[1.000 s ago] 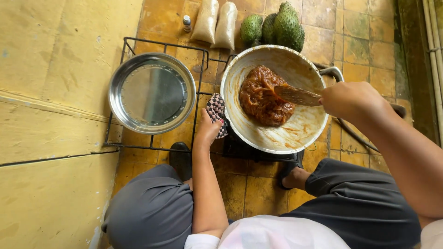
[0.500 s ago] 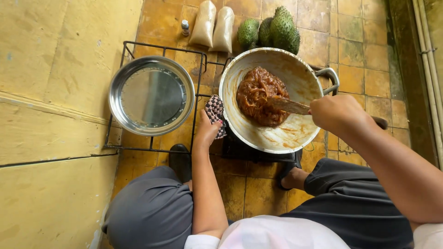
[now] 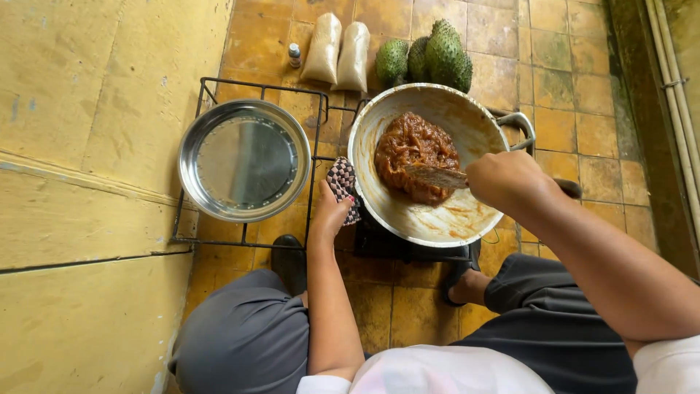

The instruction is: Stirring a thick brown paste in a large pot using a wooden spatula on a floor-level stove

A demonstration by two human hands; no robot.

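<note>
a wok [image 3: 477, 219] sits at the right end of a black wire rack [image 3: 191, 238], a brown paste [image 3: 412, 149] heaped in its far half. an empty steel bowl [image 3: 244, 160] (shiny, round) rests on the rack's left end. the right hand [image 3: 503, 179] is closed around a wooden spatula [image 3: 436, 176] pressed into the paste. the left hand [image 3: 329, 213] clutches a checked cloth [image 3: 341, 182] against the wok's left rim.
</note>
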